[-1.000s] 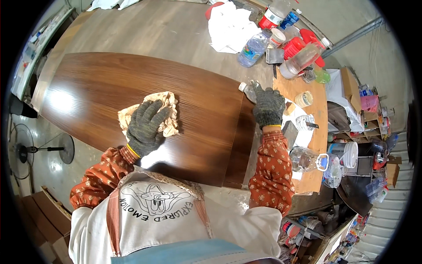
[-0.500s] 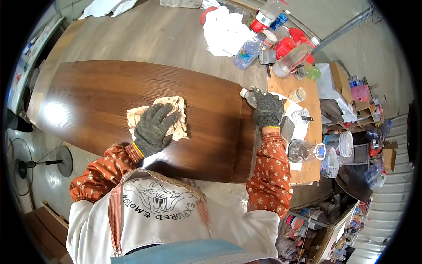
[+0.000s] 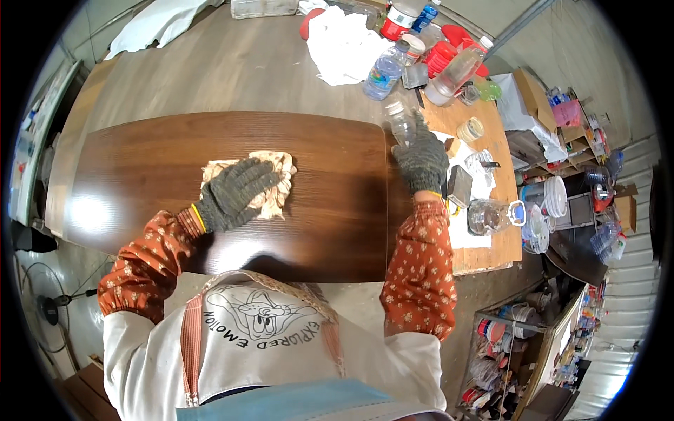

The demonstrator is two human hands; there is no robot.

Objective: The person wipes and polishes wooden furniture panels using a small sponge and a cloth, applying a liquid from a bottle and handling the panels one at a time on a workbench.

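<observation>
A glossy dark brown wood-grain panel (image 3: 330,175) lies across the work table. On its middle is a crumpled cream cloth (image 3: 282,184). My left hand (image 3: 239,193), in a dark grey knit glove, rests flat on this cloth with its fingers stretched out. Past the panel's right end, my gloved right hand (image 3: 423,160) is closed around a small clear plastic bottle (image 3: 401,124) with a whitish cap. The bottle's lower part is hidden by the glove, and its cap points away from me.
Several plastic bottles, including a blue-labelled one (image 3: 385,74), stand at the back right beside a white cloth (image 3: 344,45). A jar (image 3: 470,129), a dark block (image 3: 460,186) and a clear handled jug (image 3: 491,217) lie to the right. A fan (image 3: 49,309) is at the lower left.
The small bottle, lying beside the panel's end before, is now raised in my right hand. My left hand stays on the cloth, with its fingers turned more to the right. The view has shifted slightly.
</observation>
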